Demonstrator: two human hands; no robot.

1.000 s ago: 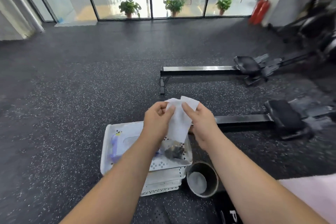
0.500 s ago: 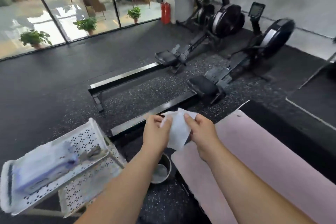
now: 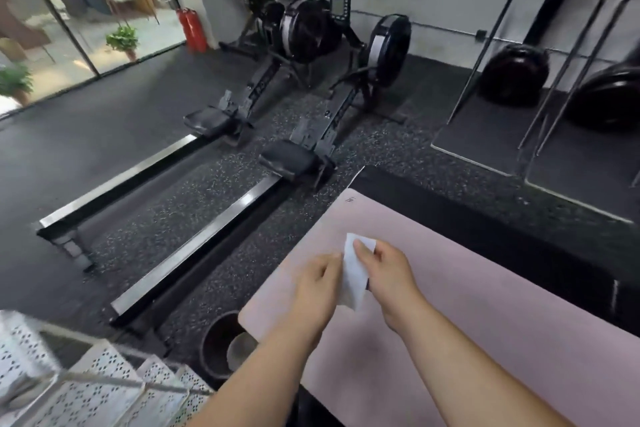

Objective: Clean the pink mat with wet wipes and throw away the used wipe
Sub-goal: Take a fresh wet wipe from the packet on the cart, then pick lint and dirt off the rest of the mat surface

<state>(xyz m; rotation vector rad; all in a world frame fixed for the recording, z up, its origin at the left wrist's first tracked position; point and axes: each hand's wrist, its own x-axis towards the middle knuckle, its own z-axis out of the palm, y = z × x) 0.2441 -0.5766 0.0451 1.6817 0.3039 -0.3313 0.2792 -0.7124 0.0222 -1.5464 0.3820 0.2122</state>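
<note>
head, left hand (image 3: 317, 284), right hand (image 3: 384, 270) pinch wipe (image 3: 353, 276) over mat (image 3: 485, 322)

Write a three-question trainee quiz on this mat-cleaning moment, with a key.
1. True or false: the white wipe lies in the dark round bin.
2. Multiple choice: the bin stands A) beside the pink mat, at its left corner; B) on top of the mat; C) held in a hand.
3. Short answer: which hands hold the wipe?

Key: 1 false, it is held above the mat. 2 A. 3 both, the left hand and the right hand.
</note>
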